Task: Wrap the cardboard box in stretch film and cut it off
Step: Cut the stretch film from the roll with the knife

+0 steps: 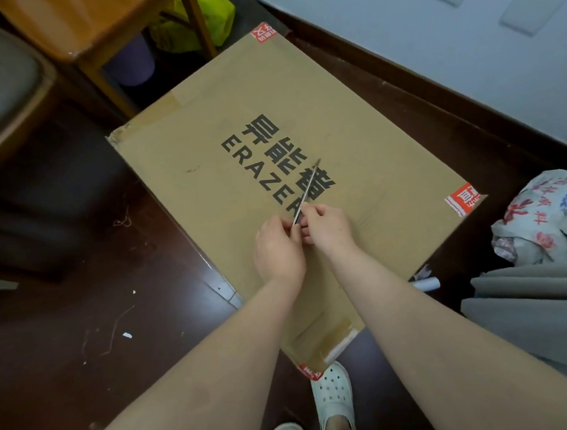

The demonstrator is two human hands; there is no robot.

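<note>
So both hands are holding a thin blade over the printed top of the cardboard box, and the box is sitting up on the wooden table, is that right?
Not quite. The left hand and right hand do hold the thin blade over the printed top of the cardboard box, but the head view shows the box on the dark floor, beside the wooden table, not on it.

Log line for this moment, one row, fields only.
stage: cutter prep | left hand: holds blade tool | right hand: pinches same tool | cardboard box: flat on floor | stretch film on box: none visible
</note>
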